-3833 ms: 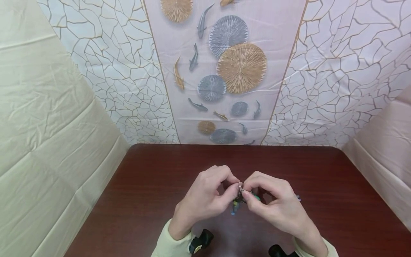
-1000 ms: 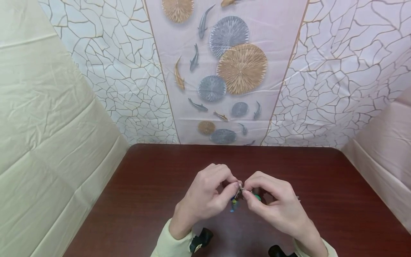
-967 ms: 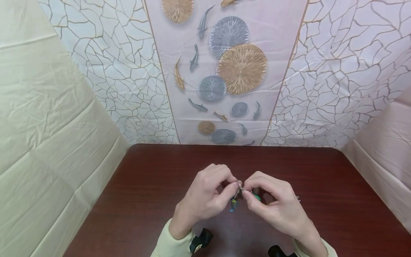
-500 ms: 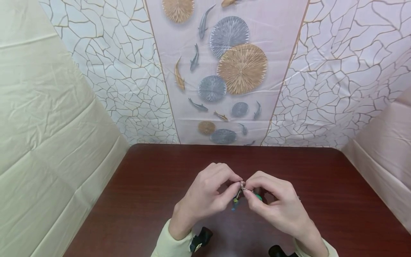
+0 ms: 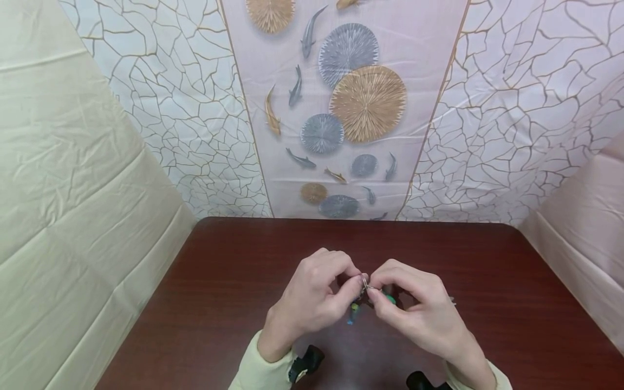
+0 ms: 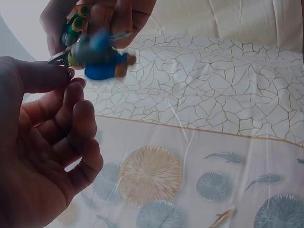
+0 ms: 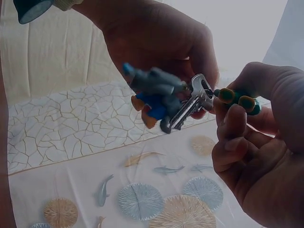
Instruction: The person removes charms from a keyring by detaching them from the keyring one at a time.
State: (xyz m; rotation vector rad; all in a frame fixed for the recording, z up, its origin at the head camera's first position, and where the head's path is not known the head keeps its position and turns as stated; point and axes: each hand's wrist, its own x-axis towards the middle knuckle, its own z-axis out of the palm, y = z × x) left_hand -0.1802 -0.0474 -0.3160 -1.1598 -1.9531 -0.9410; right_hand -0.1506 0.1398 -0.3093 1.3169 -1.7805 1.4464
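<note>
Silver key (image 7: 186, 111), green charm (image 7: 239, 99), fish-patterned backdrop (image 5: 368, 103)

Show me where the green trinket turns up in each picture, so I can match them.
Head: green trinket, low and right of centre, beside the right hand.
Left wrist: green trinket, toward the top left.
Right wrist: green trinket, right of centre, just above the middle.
Shared landmark: the cloth printed with fish and round discs.

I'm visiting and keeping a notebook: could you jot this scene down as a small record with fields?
Left hand: fingertips pinch metal at the head of a silver key
Right hand: pinches at the green figure
Blue-and-grey figure: beside the key, blurred
Surface: reddish-brown tabletop, below both hands
Backdrop: patterned sheet with fish and round shapes
Unclear: how the small pieces link together
</note>
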